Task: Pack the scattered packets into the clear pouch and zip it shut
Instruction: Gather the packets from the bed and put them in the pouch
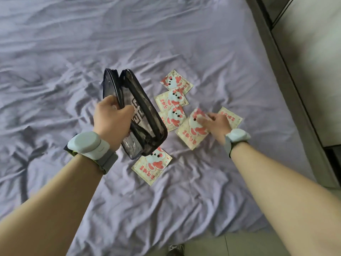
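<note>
My left hand [110, 119] holds the clear pouch [145, 115] with its dark zip trim above the bed, mouth unzipped and facing up. Several cream packets with red and blue cartoon print lie scattered on the sheet to its right. My right hand [215, 124] rests on one packet [191, 132], its fingers pressed onto the packet's upper part; whether it is gripped I cannot tell. Another packet [234, 117] peeks out beyond that hand. One packet [153, 167] lies just below the pouch, and three more [175, 84] run in an overlapping row behind it.
A wrinkled lilac sheet [73, 61] covers the bed. The bed's grey edge [287, 74] runs along the right, with floor and a pale cabinet beyond. A shoe [176, 249] shows on the floor at the near edge. Both wrists wear pale bands.
</note>
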